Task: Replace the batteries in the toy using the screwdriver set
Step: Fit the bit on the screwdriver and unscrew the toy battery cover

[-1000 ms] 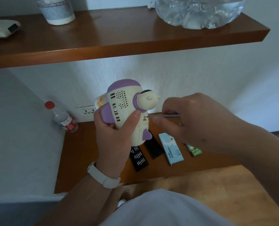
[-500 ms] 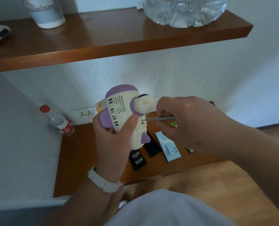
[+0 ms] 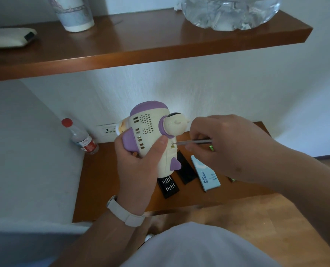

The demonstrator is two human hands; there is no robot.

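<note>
toy [image 3: 150, 132], screwdriver [image 3: 191, 142] tip against it, box [image 3: 206, 173] marked 24

Toy [image 3: 150, 130] sitting in the fingers of the left hand [image 3: 139, 170], screwdriver [image 3: 191, 142] lying between the fingers of the right hand [image 3: 231, 145], tip touching the toy right of the left thumb, trays [image 3: 169, 187] and box [image 3: 207, 175] lying on the shelf [image 3: 102, 180] below the fingers, bottle [image 3: 82, 140] standing left of them.

The toy [image 3: 150, 135] is cream w/ purple bits. It is up in the air in the left hand [image 3: 139, 170], its side w/ lots of tiny holes facing us. The screwdriver [image 3: 191, 142] is thin & silver, lying sideways in the right hand [image 3: 227, 147], tip in a small hole on the toy. Below, 2 black bit trays [image 3: 169, 186] & a blue box [image 3: 206, 174] lie side by side.
</note>
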